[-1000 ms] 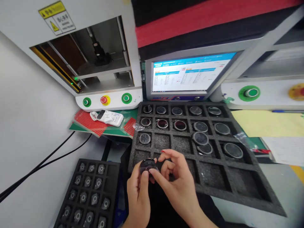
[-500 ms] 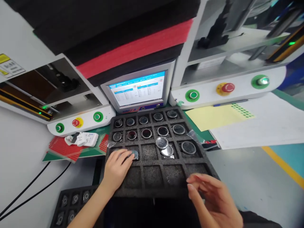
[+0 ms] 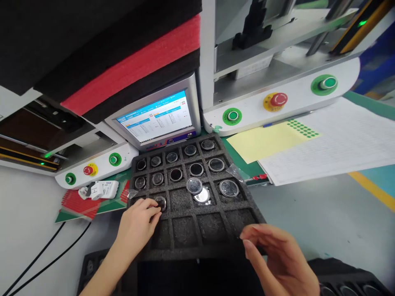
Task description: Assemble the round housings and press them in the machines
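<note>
Round disc (image 3: 161,203), seated in the foam tray (image 3: 185,252), third row from the monitor (image 3: 157,117); dark face upward, circular outline, long axis indeterminable. Left hand (image 3: 138,221) touches its edge; grip cannot be confirmed. Right hand (image 3: 279,255) is loosely open nearby. Green worktop (image 3: 252,167) flanks the tray.

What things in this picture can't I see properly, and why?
In the head view:
Whether the left hand grips the round piece: its own fingers hide this.
The compartment beneath that hand, in the big tray: mostly covered by it.
Words on the screen: too small.
Marks on the white paper: too small.
Lower-left tray: partly covered by the left forearm, cut by the bottom edge.
</note>
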`<state>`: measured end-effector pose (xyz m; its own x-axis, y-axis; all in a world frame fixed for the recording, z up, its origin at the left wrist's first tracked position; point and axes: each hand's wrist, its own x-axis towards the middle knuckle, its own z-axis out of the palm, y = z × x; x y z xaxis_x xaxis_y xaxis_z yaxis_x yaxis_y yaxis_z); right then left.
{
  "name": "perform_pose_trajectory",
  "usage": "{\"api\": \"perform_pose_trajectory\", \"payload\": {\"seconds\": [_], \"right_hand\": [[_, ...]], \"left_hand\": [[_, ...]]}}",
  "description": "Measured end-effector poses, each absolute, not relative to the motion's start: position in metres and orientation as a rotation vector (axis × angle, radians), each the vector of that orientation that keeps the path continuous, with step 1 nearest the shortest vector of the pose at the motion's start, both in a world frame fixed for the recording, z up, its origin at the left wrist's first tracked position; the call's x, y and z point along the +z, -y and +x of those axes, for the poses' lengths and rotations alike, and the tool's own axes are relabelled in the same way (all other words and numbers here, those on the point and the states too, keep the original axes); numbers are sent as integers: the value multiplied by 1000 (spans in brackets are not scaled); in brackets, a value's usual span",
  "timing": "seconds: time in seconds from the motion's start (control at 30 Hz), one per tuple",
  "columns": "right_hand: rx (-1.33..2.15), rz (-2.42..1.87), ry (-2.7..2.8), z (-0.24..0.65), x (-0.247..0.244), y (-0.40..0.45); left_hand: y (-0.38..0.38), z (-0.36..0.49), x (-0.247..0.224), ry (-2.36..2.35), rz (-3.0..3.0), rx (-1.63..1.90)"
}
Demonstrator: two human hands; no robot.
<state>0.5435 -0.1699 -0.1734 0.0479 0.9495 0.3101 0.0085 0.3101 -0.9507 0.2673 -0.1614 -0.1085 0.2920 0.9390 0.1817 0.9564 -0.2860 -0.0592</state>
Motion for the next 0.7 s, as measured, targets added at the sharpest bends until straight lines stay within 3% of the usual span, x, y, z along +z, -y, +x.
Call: {"api": "perform_pose_trajectory", "payload": {"seconds": [0.27,0.5,0.6,0.7], "right_hand": [[940,-1017,1263,551,-174,180],[899,-1071,1277,552,-169,178],[910,-1017,1292,540,-158,173],[939,-945,1268,526,-146,172]], "left_hand": [[98,365,-113,2292,-2353,-151],[97,355,-100,2591,-2383,-481],[130,352,-89,2774,-2427,-979],[171,360,-88,3010,-2164,-1936]]}}
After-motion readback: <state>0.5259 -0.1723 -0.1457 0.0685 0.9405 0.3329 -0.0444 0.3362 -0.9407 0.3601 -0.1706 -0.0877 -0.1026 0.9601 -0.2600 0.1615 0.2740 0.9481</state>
